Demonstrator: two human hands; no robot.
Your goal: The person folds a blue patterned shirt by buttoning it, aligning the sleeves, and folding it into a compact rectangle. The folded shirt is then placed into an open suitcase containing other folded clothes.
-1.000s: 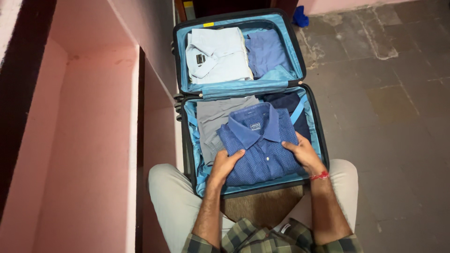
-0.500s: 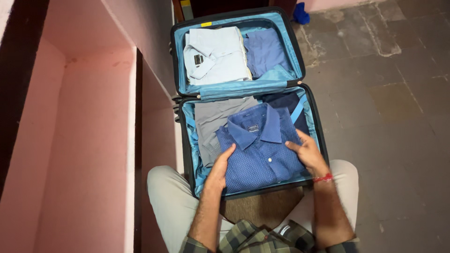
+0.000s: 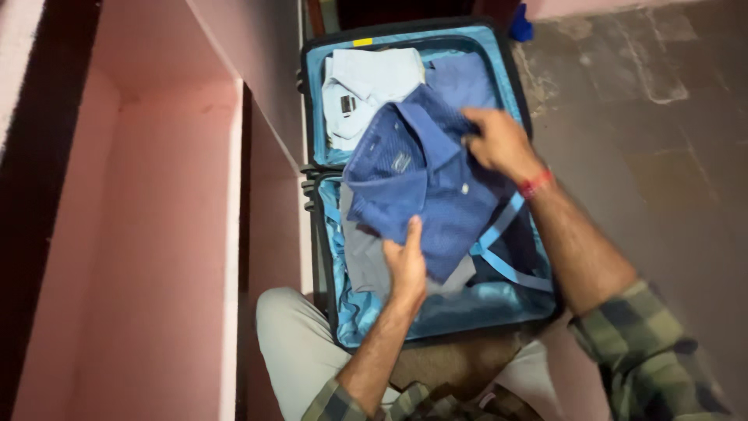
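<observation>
The left hand [image 3: 407, 265] grips the near hem of the folded blue shirt [image 3: 417, 175]; the right hand [image 3: 499, 140] clutches its far collar side, holding it above the open suitcase [image 3: 436, 316]. Its underside is hidden. Collar points away, long axis running near to far.

Lighting is dim and indoor, diffuse, with no single source I can locate. The pink wall [image 3: 156, 234] reads evenly lit; the recess at the far left edge falls into deep shadow. My right hand [image 3: 499, 144] and the blue shirt [image 3: 421, 179] are softened by motion blur; my left hand [image 3: 407, 269] is somewhat sharper. The suitcase [image 3: 343, 308] lining shows a mild sheen, no hard glare. The stone floor [image 3: 670, 171] is dull and grainy. Straight lines lean outward near the frame edges
</observation>
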